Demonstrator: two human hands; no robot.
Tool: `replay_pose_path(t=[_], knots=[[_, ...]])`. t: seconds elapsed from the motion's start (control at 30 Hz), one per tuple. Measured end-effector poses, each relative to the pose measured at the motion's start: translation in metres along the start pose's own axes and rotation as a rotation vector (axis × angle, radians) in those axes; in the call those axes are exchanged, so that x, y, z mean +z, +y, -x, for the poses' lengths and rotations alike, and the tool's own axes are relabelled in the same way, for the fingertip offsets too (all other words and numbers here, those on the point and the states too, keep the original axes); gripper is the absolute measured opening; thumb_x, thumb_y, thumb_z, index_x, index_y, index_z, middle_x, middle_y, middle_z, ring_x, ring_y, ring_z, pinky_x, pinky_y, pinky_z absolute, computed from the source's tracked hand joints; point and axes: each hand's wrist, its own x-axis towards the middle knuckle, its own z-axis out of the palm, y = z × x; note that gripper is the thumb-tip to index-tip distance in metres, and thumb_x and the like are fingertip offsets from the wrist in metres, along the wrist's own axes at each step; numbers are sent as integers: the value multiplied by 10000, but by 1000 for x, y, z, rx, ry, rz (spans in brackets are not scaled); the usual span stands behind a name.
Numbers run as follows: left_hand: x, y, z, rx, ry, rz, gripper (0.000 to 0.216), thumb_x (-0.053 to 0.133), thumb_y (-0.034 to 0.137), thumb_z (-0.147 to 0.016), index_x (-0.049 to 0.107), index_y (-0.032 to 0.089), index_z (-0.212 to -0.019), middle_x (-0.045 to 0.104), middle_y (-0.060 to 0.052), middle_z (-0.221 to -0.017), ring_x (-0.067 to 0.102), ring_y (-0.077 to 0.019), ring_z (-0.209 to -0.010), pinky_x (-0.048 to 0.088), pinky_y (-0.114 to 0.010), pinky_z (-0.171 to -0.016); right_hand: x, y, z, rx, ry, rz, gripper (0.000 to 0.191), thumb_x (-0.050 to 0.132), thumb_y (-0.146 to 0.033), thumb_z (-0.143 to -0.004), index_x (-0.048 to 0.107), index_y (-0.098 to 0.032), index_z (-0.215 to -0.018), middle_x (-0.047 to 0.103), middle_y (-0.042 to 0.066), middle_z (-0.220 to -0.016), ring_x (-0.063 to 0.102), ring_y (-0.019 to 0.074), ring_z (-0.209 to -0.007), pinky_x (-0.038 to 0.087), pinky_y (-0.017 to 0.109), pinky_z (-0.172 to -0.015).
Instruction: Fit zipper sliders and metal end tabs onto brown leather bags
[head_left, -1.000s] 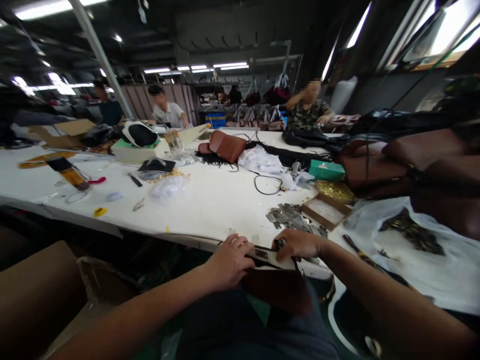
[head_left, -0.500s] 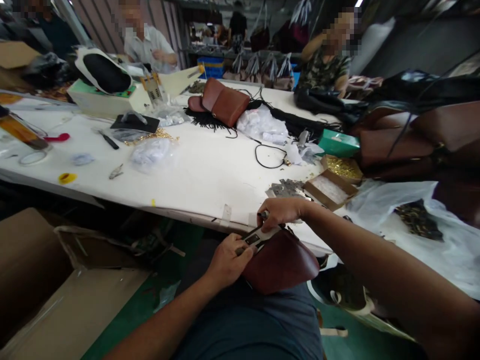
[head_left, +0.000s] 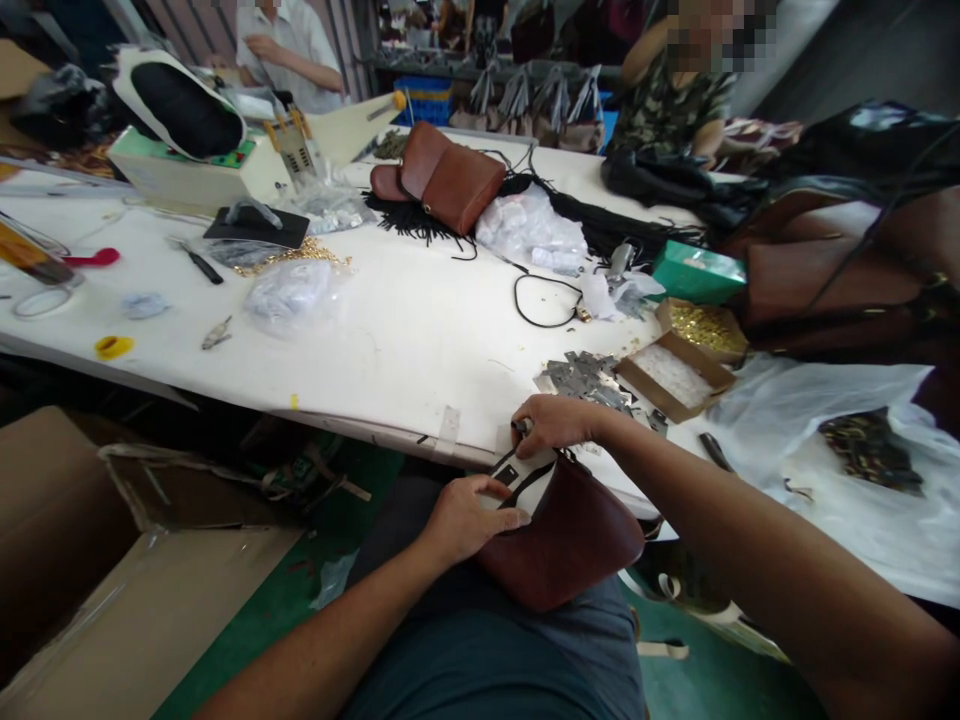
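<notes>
The rounded brown leather pouch [head_left: 574, 535] rests on the lap, just below the white table edge [head_left: 360, 425]. Left hand [head_left: 466, 517] clamps its mouth; right hand [head_left: 553, 420] pinches a small part [head_left: 520, 428] above. A slack grip may let the pouch slide floorward.

A second earlier my left grip [head_left: 469, 515] and my right grip [head_left: 551, 422] sat level, side by side on the pale tag [head_left: 517, 472]. Then my right grip rose and drew away from my left, up against the edge of the tabletop [head_left: 405, 350], which tilted the tag so its far end stood higher. My left grip slid to the tag's near end, thumb across it. The brown bag [head_left: 574, 540] came up into fuller sight beneath my right grip.
</notes>
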Motion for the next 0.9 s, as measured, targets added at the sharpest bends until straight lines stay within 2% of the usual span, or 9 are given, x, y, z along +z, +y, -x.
replay_pose_path(t=[0.07, 0.17, 0.23, 0.33, 0.4, 0.53, 0.67, 0.9], knots=[[0, 6, -4, -44, -5, 8, 441, 903, 480, -623, 779, 183, -924, 753, -10, -811, 633, -164, -683, 434, -254, -609, 0, -1, 8, -33, 186, -19, 190, 795, -364, -733, 751, -184, -777, 655, -25, -646, 554, 142, -629, 392, 261, -590], [0, 11, -9, -70, 2, 7, 448, 916, 477, -589, 768, 179, -889, 706, 5, -730, 579, -147, -640, 391, -246, -580, 10, -15, 33, -153, 680, -211, 324, 786, -466, -821, 667, -194, -691, 583, -29, -609, 492, 126, -591, 367, 270, -569], [0, 12, -11, -83, 0, 17, 459, 920, 492, -576, 766, 181, -876, 684, 12, -705, 562, -144, -636, 379, -247, -579, 26, -30, 50, -296, 974, -490, 383, 740, -498, -891, 615, -209, -673, 565, -26, -595, 489, 127, -561, 380, 277, -550], [2, 12, -12, -72, 2, 0, 490, 922, 544, -566, 771, 187, -865, 670, 17, -701, 543, -143, -641, 365, -252, -583, 59, -44, 57, -470, 1203, -952, 392, 673, -485, -962, 552, -231, -690, 540, -34, -576, 489, 126, -488, 404, 281, -493], [3, 13, -11, -61, 20, -38, 484, 923, 551, -567, 777, 196, -862, 665, 21, -703, 536, -144, -650, 344, -254, -579, 81, -44, 47, -470, 1283, -1138, 369, 679, -459, -966, 547, -232, -707, 536, -41, -586, 502, 122, -479, 424, 276, -479], [5, 13, -11, -47, 37, -92, 444, 914, 541, -597, 784, 199, -849, 652, 24, -688, 514, -140, -639, 315, -259, -575, 103, -29, 21, -415, 1430, -1245, 355, 705, -428, -955, 535, -228, -717, 533, -55, -593, 531, 121, -514, 473, 268, -519], [6, 11, -12, -58, 34, -84, 476, 912, 566, -592, 786, 199, -867, 638, 27, -673, 505, -139, -626, 323, -260, -577, 103, -18, 15, -418, 1381, -1249, 350, 687, -437, -964, 537, -228, -726, 524, -58, -592, 525, 118, -500, 460, 264, -503], [7, 13, -10, -37, 57, -173, 469, 916, 568, -590, 765, 218, -862, 654, 32, -705, 552, -153, -666, 324, -261, -600, 107, -18, 19, -420, 1334, -1177, 335, 633, -438, -1001, 549, -225, -756, 556, -36, -651, 569, 132, -560, 462, 277, -550]])
